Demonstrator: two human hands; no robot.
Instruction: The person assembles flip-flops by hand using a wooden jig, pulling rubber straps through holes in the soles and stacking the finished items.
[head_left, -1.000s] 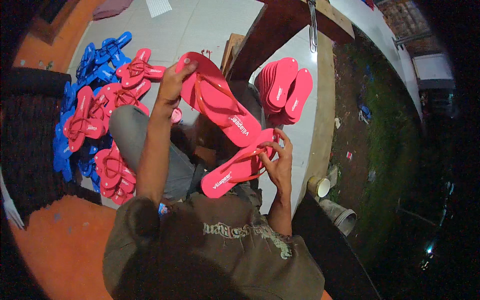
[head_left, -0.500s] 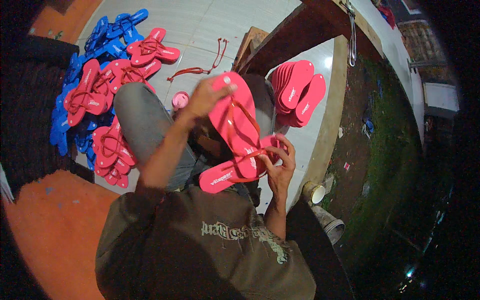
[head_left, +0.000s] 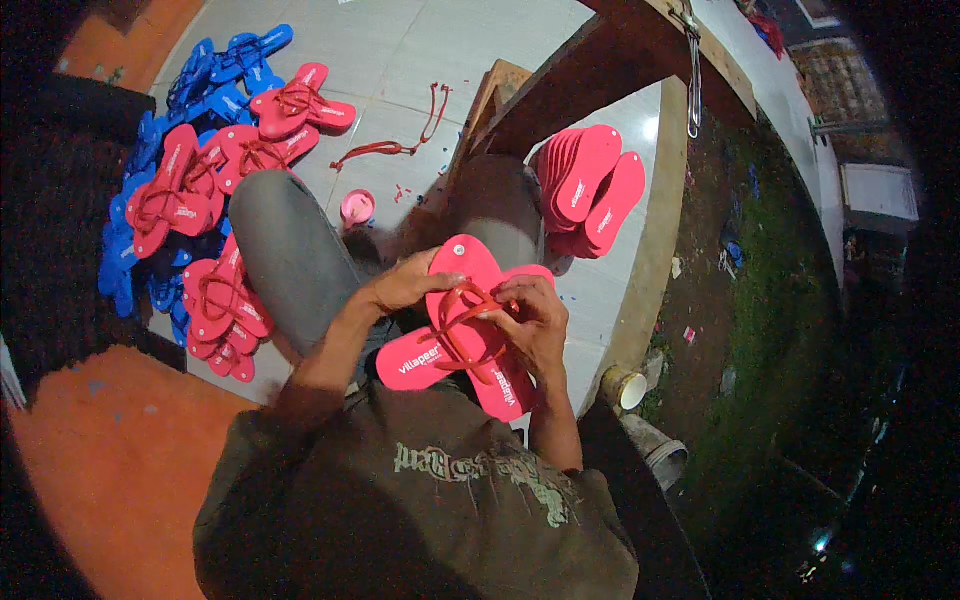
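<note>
Head view: pink flip-flops (head_left: 470,342); pink cup (head_left: 345,209), contents unclear

- Left hand (head_left: 405,285) and right hand (head_left: 535,320) hold two pink sandals (head_left: 412,366), crossed, right fingers bent near the crossing.
- Well left of the grip: pink pairs (head_left: 178,160) atop blue pairs (head_left: 225,105).
- Ahead of the grip, leftward: a pink cup (head_left: 357,207), then loose red straps (head_left: 385,148).
- Ahead of the grip, rightward: stacked soles (head_left: 585,185).

Glossy pale-grey tiled floor (head_left: 390,50) lies at twelve o'clock, a thick brown wooden plank (head_left: 585,75) at one, dark greenish earthen ground (head_left: 770,330) at three.
</note>
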